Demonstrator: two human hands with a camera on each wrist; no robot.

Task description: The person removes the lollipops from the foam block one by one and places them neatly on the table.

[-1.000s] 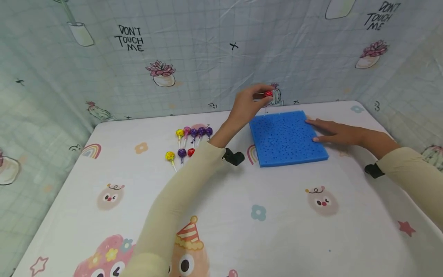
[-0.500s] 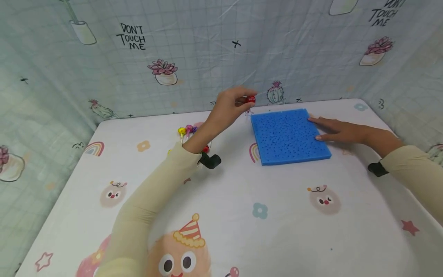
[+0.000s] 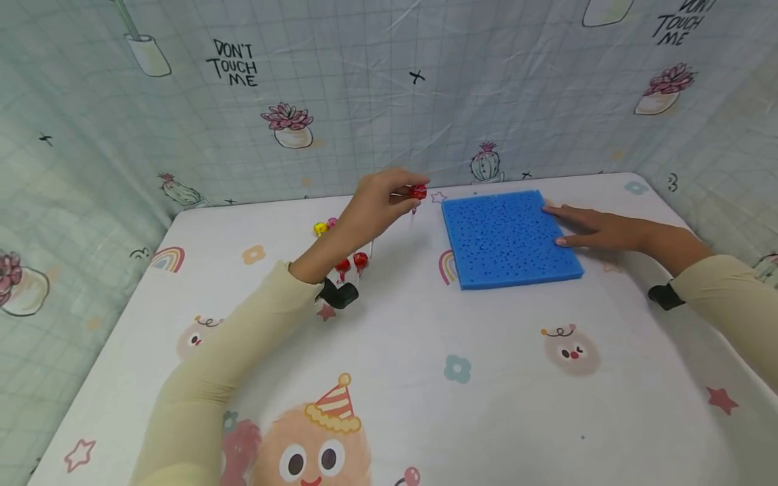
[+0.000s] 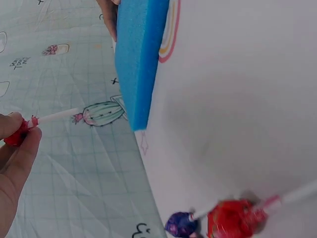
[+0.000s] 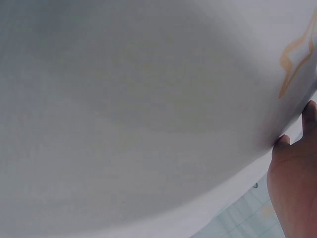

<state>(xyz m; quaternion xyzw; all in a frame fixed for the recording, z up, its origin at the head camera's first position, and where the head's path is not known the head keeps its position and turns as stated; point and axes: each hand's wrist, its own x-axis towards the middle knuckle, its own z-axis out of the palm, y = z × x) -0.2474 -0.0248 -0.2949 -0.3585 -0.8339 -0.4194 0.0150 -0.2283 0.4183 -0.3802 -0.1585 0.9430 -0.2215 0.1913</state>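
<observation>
My left hand (image 3: 375, 206) pinches a red-wrapped lollipop (image 3: 418, 192) by its head, between thumb and fingers, left of the blue foam block (image 3: 510, 239). In the left wrist view, the white stick of this lollipop (image 4: 17, 136) points away from the fingertips. At the foam's right edge, my right hand (image 3: 598, 228) rests with its fingers extended, thumb apart from them. Under my left forearm lie two red lollipops (image 3: 361, 260), and a yellow lollipop (image 3: 320, 229) and a pink lollipop (image 3: 331, 222) peek out beyond it. A purple lollipop (image 4: 181, 224) shows in the left wrist view.
A white tablecloth (image 3: 504, 418) printed with cartoon figures covers the table. Behind and at both sides hangs a pale grid-patterned curtain (image 3: 365, 88), close to the table's far edge. My left sleeve (image 3: 200, 385) hides part of the lollipop group.
My left hand has moved left and slightly down, away from the foam block's far left corner, carrying the red lollipop. My right hand stays at the foam's edge.
</observation>
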